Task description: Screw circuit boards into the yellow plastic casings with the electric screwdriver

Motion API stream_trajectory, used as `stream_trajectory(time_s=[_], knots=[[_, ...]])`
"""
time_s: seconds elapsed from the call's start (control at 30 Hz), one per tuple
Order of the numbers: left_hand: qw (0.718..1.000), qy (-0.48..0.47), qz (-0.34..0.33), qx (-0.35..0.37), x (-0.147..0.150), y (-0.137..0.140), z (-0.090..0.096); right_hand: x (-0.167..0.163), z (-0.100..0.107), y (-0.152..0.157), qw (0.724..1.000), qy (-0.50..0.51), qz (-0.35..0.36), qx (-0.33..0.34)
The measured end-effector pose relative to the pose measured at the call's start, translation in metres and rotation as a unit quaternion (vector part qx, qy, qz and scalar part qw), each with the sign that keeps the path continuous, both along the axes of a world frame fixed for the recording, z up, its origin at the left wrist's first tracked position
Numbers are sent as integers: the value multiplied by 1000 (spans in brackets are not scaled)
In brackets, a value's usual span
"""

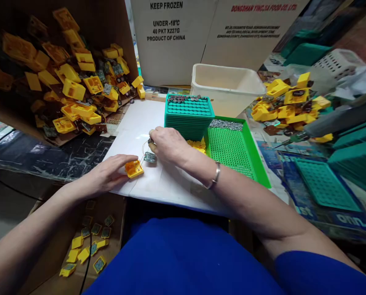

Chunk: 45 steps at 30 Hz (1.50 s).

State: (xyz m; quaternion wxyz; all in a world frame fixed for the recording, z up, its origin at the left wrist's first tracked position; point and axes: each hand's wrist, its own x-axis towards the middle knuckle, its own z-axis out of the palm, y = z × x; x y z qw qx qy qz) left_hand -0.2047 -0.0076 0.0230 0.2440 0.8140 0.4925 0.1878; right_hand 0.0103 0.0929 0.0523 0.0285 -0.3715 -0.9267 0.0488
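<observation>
My left hand [110,174] grips a small yellow plastic housing [134,169] at its left side, on the white work surface [152,180]. Thin wires run from the housing to a small grey-green circuit board [150,157] lying beside it. My right hand [170,143] pinches a small dark round part [150,141] just above the board, with wires trailing from it. What exactly this part is I cannot make out. Behind my right hand stands a stack of teal trays [189,119], its top one bearing small dark discs along the back edge.
A green perforated tray [232,151] holds small metal pieces at its far end. A cream bin [226,82] stands behind it. Yellow housings fill a cardboard box [133,53] at left; another heap [290,102] lies at right near a screwdriver [293,138]. A lower box [115,241] holds assembled-looking pieces.
</observation>
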Motion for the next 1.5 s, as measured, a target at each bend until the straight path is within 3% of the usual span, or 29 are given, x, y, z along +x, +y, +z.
stream_trajectory(time_s=[0.1, 0.17, 0.37, 0.47, 0.6, 0.7, 0.77, 0.83, 0.9, 0.93, 0.97, 1.1, 1.2, 1.37, 1.5], knots=[[998, 48, -26, 9, 12, -1, -1, 27, 11, -23, 999, 8, -43, 14], [998, 57, -23, 27, 23, -3, -4, 46, 8, -40, 998, -9, -54, 3], [998, 60, -3, 22, 51, -7, -13, 78, -35, -80, 997, -71, -18, -39], [998, 63, 19, -3, 59, -6, -12, 82, -47, -80, 998, -48, -16, -40], [995, 55, 63, -45, 68, -9, -5, 85, -47, -71, 996, -19, -23, -84], [985, -19, 115, -129, 79, -15, 2, 88, -45, -67, 984, 89, -46, -148], [950, -121, 154, -243, 88, -19, 4, 90, -45, -66, 942, 231, -66, -232], [899, -225, 180, -329, 98, -21, 5, 95, -44, -67, 861, 356, -77, -354], [872, -289, 191, -345, 109, -22, 3, 101, -43, -66, 793, 411, -68, -444], [869, -307, 192, -337, 114, -22, 2, 105, -43, -66, 787, 417, -52, -451], [869, -320, 188, -328, 119, -22, 1, 108, -42, -65, 802, 415, -28, -428], [874, -347, 157, -300, 133, -20, -3, 119, -36, -60, 916, 320, 98, -221], [870, -371, 134, -295, 140, -20, -4, 119, -28, -61, 960, 208, 109, -150], [841, -415, 131, -321, 148, -21, -3, 114, -17, -65, 980, 135, 44, -139], [802, -477, 152, -326, 150, -16, -6, 116, -22, -65, 971, 207, 71, -93]])
